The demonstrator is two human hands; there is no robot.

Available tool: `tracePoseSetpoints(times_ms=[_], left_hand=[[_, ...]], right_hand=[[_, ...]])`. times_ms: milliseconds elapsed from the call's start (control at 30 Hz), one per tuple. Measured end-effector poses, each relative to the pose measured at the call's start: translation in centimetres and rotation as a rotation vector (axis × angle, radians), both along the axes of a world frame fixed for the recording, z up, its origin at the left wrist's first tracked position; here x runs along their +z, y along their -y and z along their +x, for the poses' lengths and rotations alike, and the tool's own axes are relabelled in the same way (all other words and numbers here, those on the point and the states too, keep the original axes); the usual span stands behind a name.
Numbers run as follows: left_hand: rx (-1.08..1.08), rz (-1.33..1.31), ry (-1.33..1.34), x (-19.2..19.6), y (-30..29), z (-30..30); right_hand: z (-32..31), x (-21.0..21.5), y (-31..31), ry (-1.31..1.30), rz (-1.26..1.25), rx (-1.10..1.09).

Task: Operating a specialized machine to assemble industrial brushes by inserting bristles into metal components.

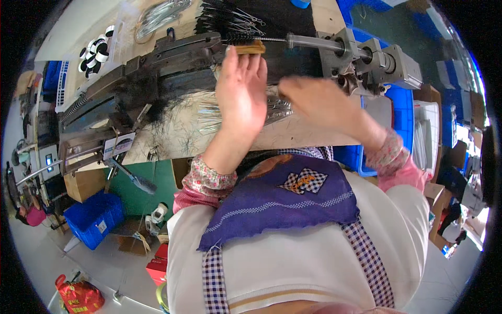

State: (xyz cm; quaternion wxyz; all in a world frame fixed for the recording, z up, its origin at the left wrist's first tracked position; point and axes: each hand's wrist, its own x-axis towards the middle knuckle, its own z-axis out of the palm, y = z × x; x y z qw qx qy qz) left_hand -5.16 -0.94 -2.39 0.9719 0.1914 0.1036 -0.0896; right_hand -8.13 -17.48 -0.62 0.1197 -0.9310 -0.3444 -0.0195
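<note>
My left hand (242, 97) is palm up, its fingers reaching away from me to a small yellow-brown block (250, 49). The fingertips hold this block just under a black bristle brush (239, 37). A twisted wire (272, 39) runs from the bristles to the metal spindle (314, 43) of the machine on the right. On the left, a dark metal clamp arm (183, 48) ends beside the brush. My right hand (319, 102) is over the bench's near part, smeared by motion, so its fingers cannot be read. Thin wire pieces (209, 112) lie under both hands.
Twisted-wire pieces with looped ends (235, 18) lie on black cloth at the back. White-and-black spools (95, 55) sit in a clear tray at the left. Blue crates (401, 115) stand at the right, and a lever (133, 178) juts past the bench's near edge.
</note>
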Motion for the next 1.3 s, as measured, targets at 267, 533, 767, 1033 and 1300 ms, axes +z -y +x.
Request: tracePoseSetpoints(times_ms=[267,533,767,1033,1300], left_hand=[[-0.216,0.360,0.166,0.9,-2.9,-6.0],[0.568,2.923,-0.247,-6.4,-31.4,-15.8],[0.600,2.565,-0.684,-7.9,-33.0,-17.8],[0.264,1.563,0.794,4.4,-6.7,-9.2],[-0.180,1.433,0.346,1.9,-10.0,-7.3]], right_hand=[[-0.1,-5.1,-1.7,-0.142,-0.147,0.139],[-0.1,-4.1,1.7,-0.204,0.299,0.064],[-2.2,0.5,5.6,-0.083,0.607,-0.301],[-1.7,7.3,3.4,-0.041,0.730,-0.180],[3.5,6.4,1.6,0.137,0.561,-0.135]])
